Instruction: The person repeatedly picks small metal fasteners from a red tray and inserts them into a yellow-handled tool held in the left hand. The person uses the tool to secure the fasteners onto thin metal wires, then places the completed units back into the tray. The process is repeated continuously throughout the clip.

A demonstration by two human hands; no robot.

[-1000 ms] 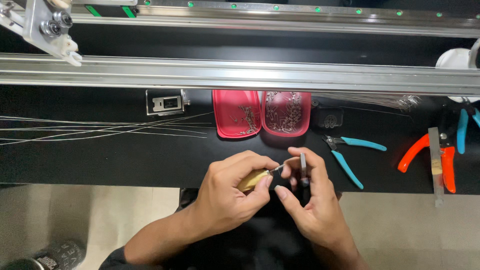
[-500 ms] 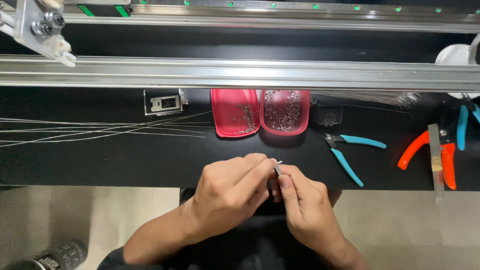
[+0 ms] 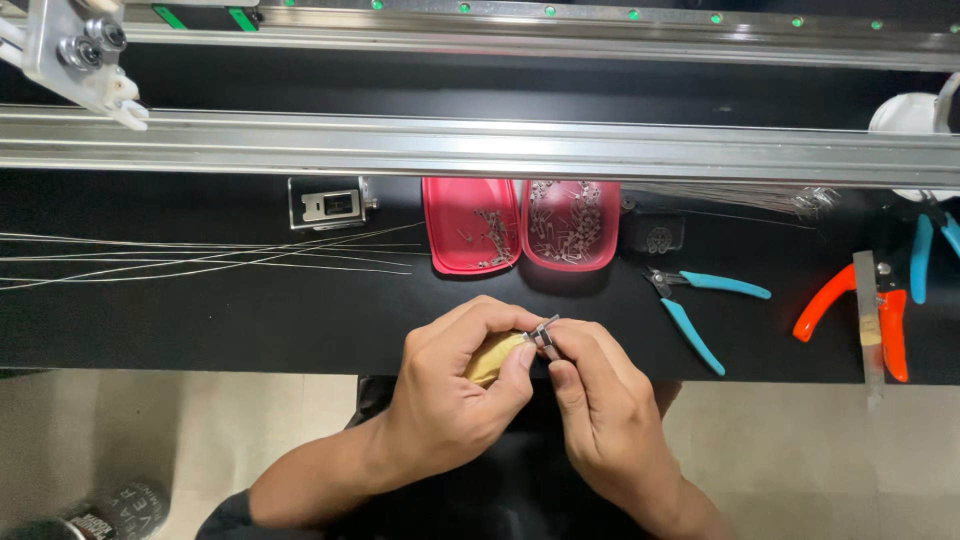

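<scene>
Bench: black worktop (image 3: 250,320), pale floor below its near edge.
Rails: two long aluminium rails across the top, the nearer one (image 3: 480,145) running the full width, a metal bracket (image 3: 75,50) at far left.
Wires: a loose fan of thin steel wires (image 3: 200,255) lying flat on the left of the worktop, too fine to count.
Left hand: left hand (image 3: 455,390) curled nearly closed, wrapped round a yellowish handle (image 3: 495,355), thumb pressed against its end.
Right hand: right hand (image 3: 605,415) curled, fingertips pinched together on a small metal piece (image 3: 545,335), knuckles touching those of the other hand.
Metal piece: tiny, silvery, thin and bent, poking up between both sets of fingertips, just over the near edge of the worktop; finer shape too small to tell.
Trays: two pink trays side by side and touching, left one (image 3: 470,225) sparsely filled, right one (image 3: 570,225) fuller, both holding small metal clips.
Cutters: one teal-handled pair (image 3: 700,300) just right of the trays, handles apart; one orange-handled pair (image 3: 860,310) further right; more teal handles (image 3: 930,250) at the edge.
Small box: one metal-faced block (image 3: 328,203) left of the trays.
</scene>
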